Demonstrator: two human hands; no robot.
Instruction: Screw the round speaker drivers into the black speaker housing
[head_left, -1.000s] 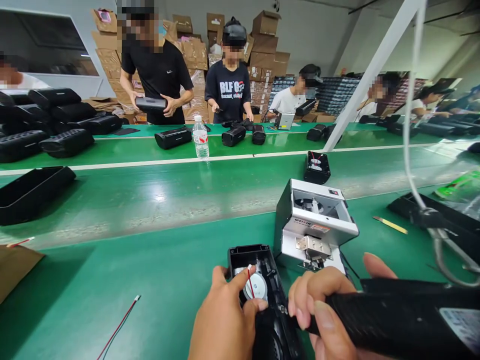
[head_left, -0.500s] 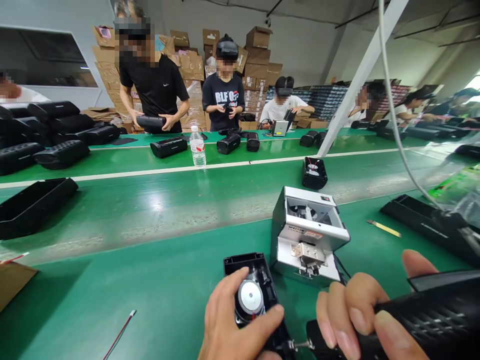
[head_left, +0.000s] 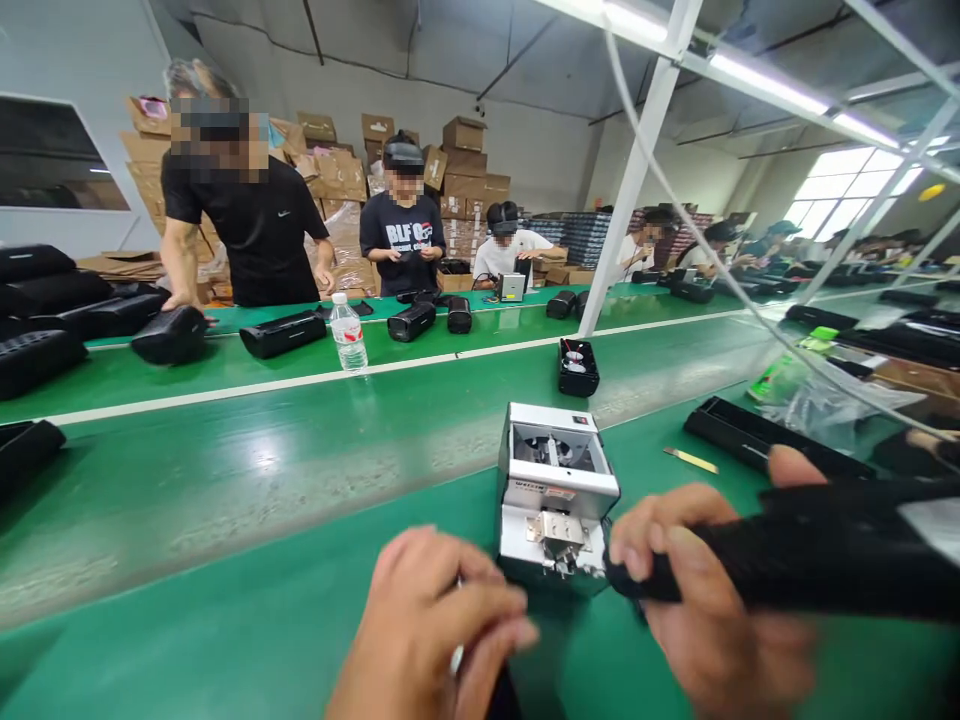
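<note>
Head view, lower right of the frame: the right hand (head_left: 705, 590) has its fingers clenched around a black electric screwdriver (head_left: 810, 560), its tip at the grey screw feeder (head_left: 553, 495) on the green surface (head_left: 225, 600); at bottom centre the left hand (head_left: 431, 630) curls its fingers over a mostly hidden dark part (head_left: 504, 700)

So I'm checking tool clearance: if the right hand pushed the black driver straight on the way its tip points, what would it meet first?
Probably the screw feeder: the right hand aims the driver leftward at its front, though depth is unclear.

Green benches (head_left: 225, 470), stacked cardboard boxes (head_left: 465, 160), white posts (head_left: 637, 170), bright window (head_left: 840, 190).
</note>
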